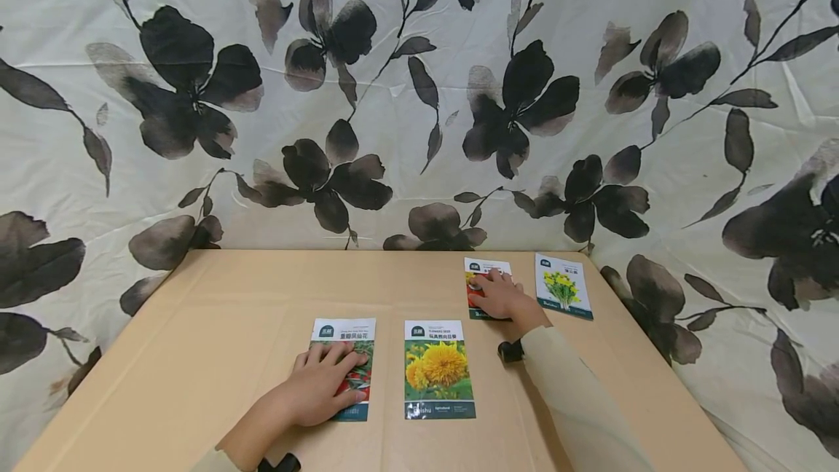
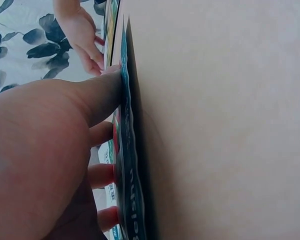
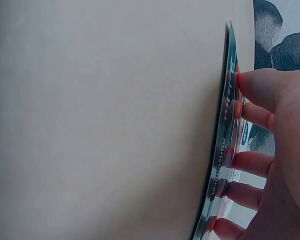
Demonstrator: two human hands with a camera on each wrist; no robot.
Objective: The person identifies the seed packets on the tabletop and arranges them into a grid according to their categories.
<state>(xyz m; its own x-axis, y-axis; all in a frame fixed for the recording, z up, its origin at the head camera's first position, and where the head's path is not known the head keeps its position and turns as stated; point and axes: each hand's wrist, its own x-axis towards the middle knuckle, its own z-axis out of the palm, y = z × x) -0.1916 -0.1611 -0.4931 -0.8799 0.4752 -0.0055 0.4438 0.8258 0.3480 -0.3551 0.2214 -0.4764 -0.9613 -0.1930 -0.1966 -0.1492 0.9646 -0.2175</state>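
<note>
My left hand (image 1: 321,384) rests with spread fingers on a seed packet (image 1: 345,329) with red flowers and green leaves, at the front left of the board. In the left wrist view, thumb and fingertips press on the face of that packet (image 2: 132,170), whose lower edge is slightly raised. Farther back, my right hand (image 1: 503,297) lies over a second packet (image 1: 488,266) with a red picture, partly hidden. In the right wrist view, the fingertips touch the top of this packet (image 3: 224,130), fingers apart. A yellow-flower packet (image 1: 440,370) lies between the hands, untouched.
Right of my right hand lies another packet (image 1: 564,286) with small yellow flowers, near the board's far right corner. The tan board (image 1: 229,326) is bordered by a floral cloth (image 1: 419,115) behind and at the sides.
</note>
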